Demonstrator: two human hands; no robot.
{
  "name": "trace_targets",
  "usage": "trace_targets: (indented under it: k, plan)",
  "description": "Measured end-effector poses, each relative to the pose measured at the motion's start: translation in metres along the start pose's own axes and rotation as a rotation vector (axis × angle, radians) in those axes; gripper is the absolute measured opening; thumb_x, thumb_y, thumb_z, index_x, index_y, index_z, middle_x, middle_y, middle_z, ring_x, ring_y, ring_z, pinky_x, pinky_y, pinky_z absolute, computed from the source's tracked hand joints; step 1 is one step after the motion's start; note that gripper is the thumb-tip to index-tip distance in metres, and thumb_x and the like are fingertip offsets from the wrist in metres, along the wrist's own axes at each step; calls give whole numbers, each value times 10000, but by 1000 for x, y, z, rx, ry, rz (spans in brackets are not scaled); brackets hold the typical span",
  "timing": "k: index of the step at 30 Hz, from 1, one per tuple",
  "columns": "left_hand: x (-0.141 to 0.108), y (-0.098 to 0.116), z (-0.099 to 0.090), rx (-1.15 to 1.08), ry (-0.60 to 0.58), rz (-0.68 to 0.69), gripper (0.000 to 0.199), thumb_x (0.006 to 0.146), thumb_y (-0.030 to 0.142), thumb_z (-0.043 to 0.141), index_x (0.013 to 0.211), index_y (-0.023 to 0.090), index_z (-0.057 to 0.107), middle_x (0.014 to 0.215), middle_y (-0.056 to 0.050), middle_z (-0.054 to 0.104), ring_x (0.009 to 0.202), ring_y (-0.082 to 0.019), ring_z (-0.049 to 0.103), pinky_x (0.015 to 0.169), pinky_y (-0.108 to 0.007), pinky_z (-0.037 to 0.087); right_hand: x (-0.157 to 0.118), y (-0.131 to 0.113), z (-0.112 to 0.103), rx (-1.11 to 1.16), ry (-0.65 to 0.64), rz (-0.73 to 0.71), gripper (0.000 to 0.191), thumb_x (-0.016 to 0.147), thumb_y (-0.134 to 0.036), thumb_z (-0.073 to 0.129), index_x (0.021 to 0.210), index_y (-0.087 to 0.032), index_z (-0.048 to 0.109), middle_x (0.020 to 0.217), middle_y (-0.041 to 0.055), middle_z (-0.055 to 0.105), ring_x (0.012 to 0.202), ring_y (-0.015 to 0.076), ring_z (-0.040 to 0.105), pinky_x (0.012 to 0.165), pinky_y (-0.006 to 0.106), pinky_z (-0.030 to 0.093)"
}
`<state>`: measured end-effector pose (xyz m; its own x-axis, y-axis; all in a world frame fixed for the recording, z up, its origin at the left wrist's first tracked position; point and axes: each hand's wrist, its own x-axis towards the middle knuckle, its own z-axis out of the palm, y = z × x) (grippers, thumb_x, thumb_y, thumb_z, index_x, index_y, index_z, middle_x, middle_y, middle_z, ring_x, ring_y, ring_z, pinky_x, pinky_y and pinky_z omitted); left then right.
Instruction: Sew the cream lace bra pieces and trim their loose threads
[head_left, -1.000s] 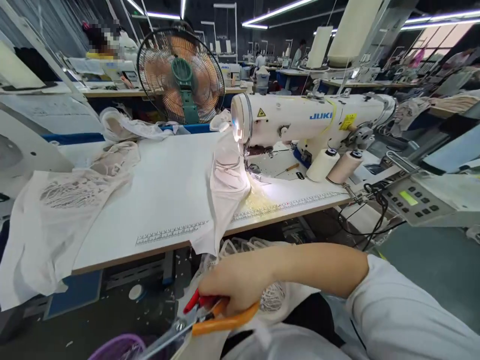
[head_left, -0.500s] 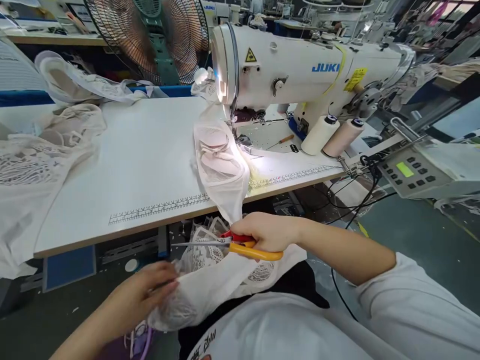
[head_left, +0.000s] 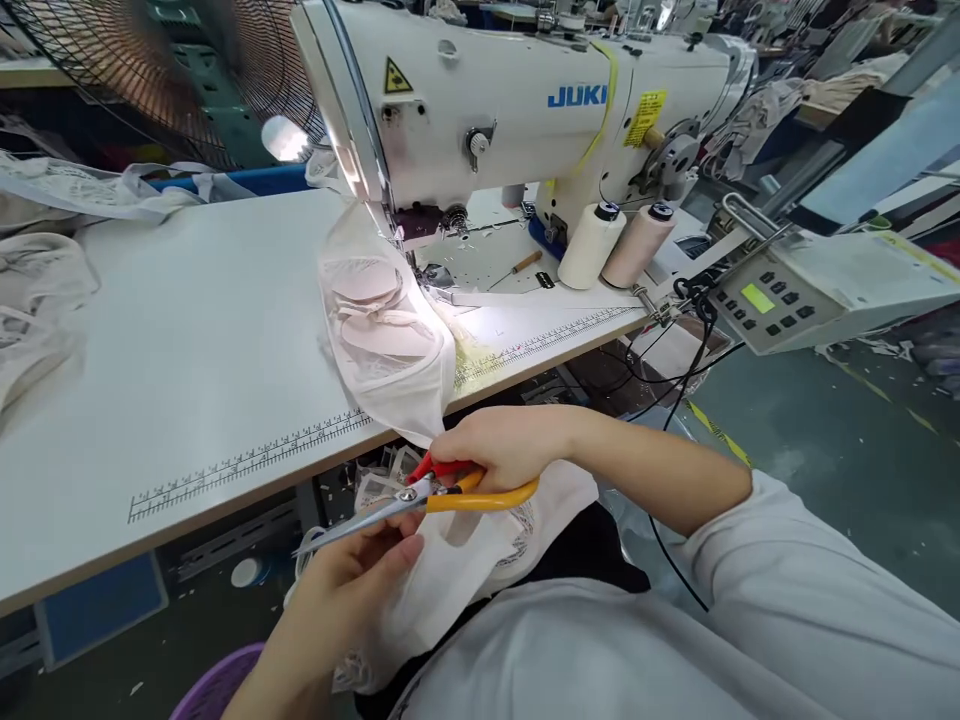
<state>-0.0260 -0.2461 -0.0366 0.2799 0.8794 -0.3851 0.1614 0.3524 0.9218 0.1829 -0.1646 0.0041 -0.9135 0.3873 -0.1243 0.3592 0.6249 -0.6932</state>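
My right hand (head_left: 506,445) is closed round the scissors (head_left: 480,498), which have orange and red handles and blades pointing left. My left hand (head_left: 360,580) is closed on the white lace fabric (head_left: 442,570) beneath the blades, its thumb and fingers pressed together. That fabric lies over my lap. A white garment with padded cups (head_left: 386,335) rests on the table by the sewing machine's needle, and its lower end hangs over the front edge to my right hand.
The JUKI sewing machine (head_left: 510,110) stands at the back of the white table (head_left: 202,330). Two thread cones (head_left: 592,245) and a control box (head_left: 780,295) are to the right. More white garments (head_left: 37,290) lie at the left. A purple basket (head_left: 217,685) is below.
The view has shifted right. My left hand has moved right, up to the scissors, and now grips the fabric. The scissors have tilted, with their tips lower.
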Motion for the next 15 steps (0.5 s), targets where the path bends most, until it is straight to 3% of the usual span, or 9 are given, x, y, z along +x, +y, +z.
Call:
trace_targets:
  k: [7, 12, 15]
  plan:
    - [7, -5, 4, -181, 87, -113, 270, 565, 390, 786, 763, 223, 710, 750, -9, 667, 850, -177, 584, 784, -223, 452, 7, -7, -6, 21, 7, -24, 221, 717, -129, 521, 677, -201, 316, 668, -22, 483, 582, 105, 421, 527, 223, 321]
    - [7, 9, 13, -226, 133, -37, 216, 536, 340, 809, 624, 204, 666, 629, 32, 616, 656, -98, 534, 613, -145, 431, 7, -9, -12, 84, 6, 1, 256, 744, -153, 547, 676, -205, 305, 636, -39, 448, 564, 99, 411, 525, 222, 321]
    - [8, 13, 14, -227, 102, -12, 212, 557, 331, 800, 595, 194, 642, 627, 35, 614, 623, -83, 517, 572, -133, 413, 8, -8, -12, 191, -7, 30, 231, 768, -155, 534, 698, -202, 319, 646, -41, 462, 578, 95, 439, 538, 216, 331]
